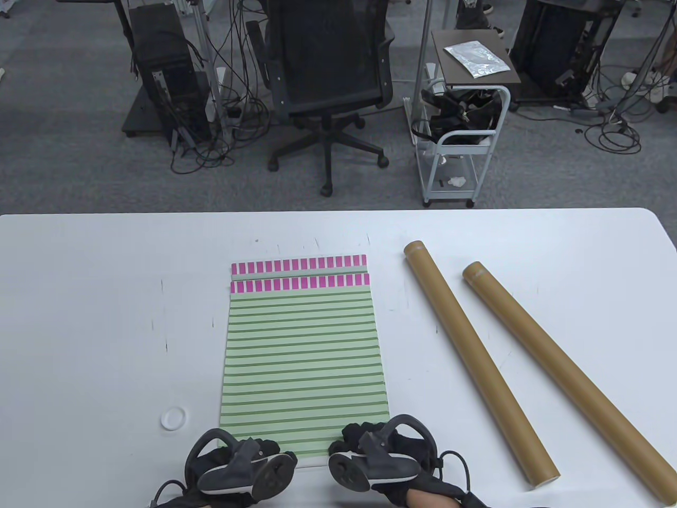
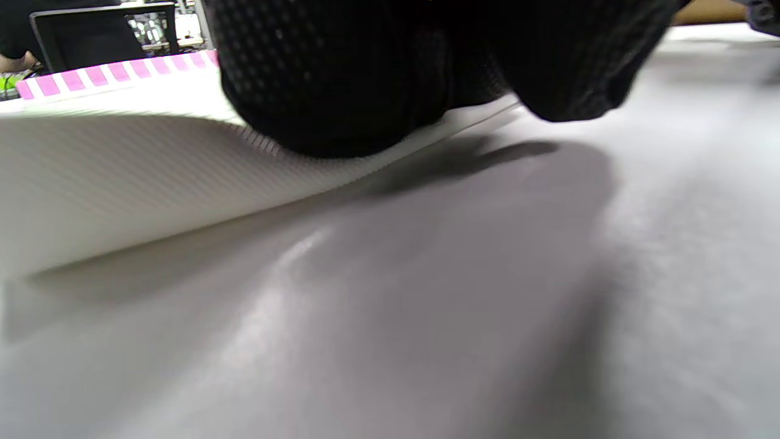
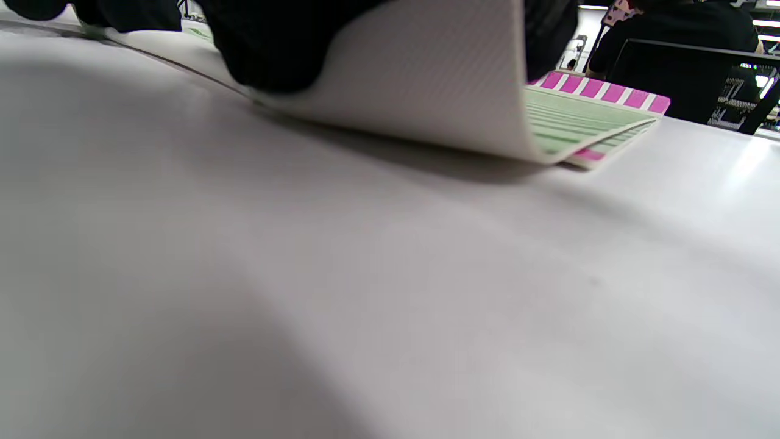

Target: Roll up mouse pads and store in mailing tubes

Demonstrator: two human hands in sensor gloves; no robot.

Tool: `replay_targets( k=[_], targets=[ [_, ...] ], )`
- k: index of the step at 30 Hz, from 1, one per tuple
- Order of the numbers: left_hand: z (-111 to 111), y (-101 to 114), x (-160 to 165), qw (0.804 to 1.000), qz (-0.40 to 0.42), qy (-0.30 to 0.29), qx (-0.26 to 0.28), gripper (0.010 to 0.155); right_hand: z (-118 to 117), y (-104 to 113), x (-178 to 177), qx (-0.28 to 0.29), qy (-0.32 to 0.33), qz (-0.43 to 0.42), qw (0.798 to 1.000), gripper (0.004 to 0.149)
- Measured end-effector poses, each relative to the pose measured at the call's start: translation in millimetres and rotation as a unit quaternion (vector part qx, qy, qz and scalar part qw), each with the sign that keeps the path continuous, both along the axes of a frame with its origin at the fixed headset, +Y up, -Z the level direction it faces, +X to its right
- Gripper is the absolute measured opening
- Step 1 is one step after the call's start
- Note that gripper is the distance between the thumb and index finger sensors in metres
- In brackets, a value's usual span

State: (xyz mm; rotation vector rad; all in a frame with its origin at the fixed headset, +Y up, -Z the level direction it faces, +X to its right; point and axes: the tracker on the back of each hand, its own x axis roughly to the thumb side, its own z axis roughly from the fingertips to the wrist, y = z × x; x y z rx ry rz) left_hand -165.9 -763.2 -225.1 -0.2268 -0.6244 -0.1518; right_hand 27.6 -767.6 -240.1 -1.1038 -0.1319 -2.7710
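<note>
Both hands, left hand (image 1: 240, 465) and right hand (image 1: 378, 450), pinching top mouse pad (image 1: 304, 365) at worktop's near edge, lifted. Curl tightly, evenly; mailing tubes (image 1: 476, 360) lying toward right edge.

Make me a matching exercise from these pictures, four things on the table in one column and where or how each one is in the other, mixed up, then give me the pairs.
Things:
1. top mat
2. lower mat
3. tubes
4. white ring

States:
A. lying side by side, right of the mats
B. near edge lifted by both hands
C. only its pink-checked far end shows
D. flat on the table, left of the mats

Pairs: 1-B, 2-C, 3-A, 4-D
</note>
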Motion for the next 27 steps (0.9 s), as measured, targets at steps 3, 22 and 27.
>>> replay_targets(
  k=[3,22,27],
  targets=[
    [-4.8,-8.0,-1.4,1.000,0.005,0.012,0.004,0.052,-6.6,-0.3,2.2,-0.063,-0.013,-0.023,0.998,0.041],
    [-1.9,-9.6,6.6,0.998,-0.018,0.000,0.052,0.039,1.2,-6.2,-1.6,-0.027,-0.012,-0.013,0.999,0.041],
    [1.8,-10.3,11.0,0.995,-0.056,-0.018,0.085,0.041,2.7,-3.2,-3.1,0.005,0.001,0.009,1.000,0.047]
  ],
)
